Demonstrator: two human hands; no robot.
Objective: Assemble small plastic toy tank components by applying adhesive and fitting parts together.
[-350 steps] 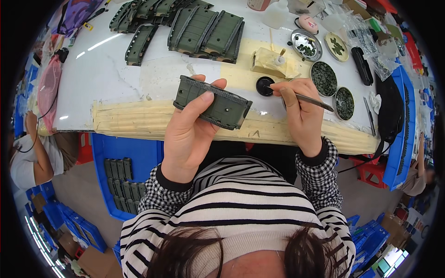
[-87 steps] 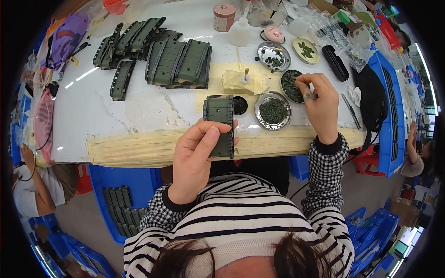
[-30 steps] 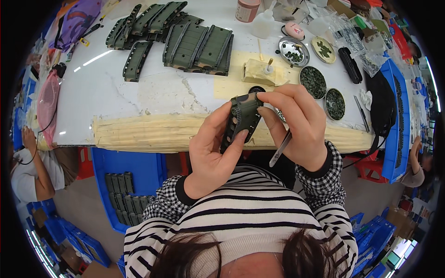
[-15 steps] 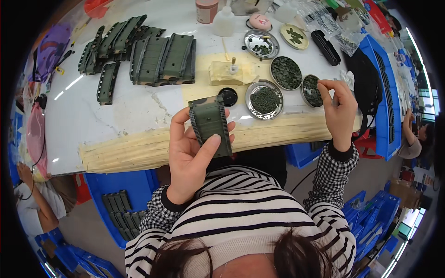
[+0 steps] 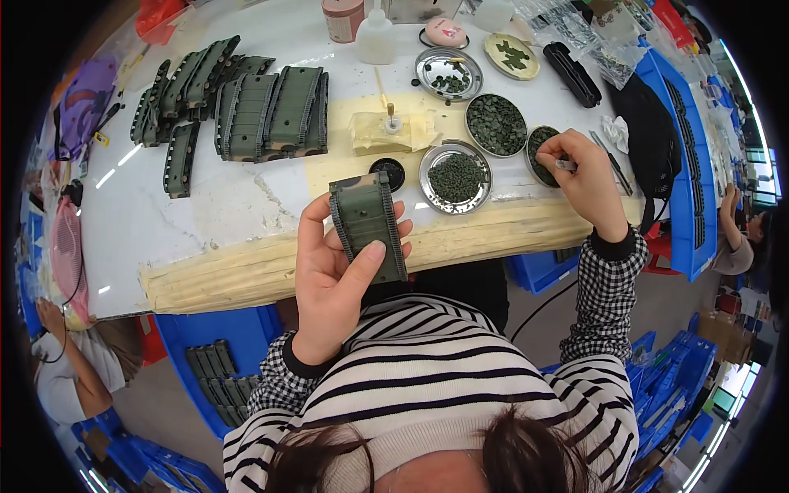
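My left hand (image 5: 325, 292) grips a curved green camouflage plastic part (image 5: 362, 222) with ridged strips along both long sides. The thumb presses on its face and the fingers curl behind it, above the table's front edge. At the right, my right hand (image 5: 588, 181) is closed in a pinch over a small round dish (image 5: 528, 156) of dark green bits. A small pale piece shows at its fingers, too little of it to name. Beside that dish stand a round tin (image 5: 467, 123) of flat green pieces and a metal dish (image 5: 422, 177) of fine green bits.
Similar green parts (image 5: 246, 115) lie in groups at the table's left. A taped block with a small pot (image 5: 393, 125), a black round lid (image 5: 387, 174) and a squeeze bottle (image 5: 376, 37) stand mid-table. Tweezers (image 5: 612, 162) and a black bag (image 5: 645, 131) lie at the right.
My right hand has come lower over the small dish, and the tweezers beside it now show. The table's things appear shifted slightly left in view. My left hand keeps hold of the part.
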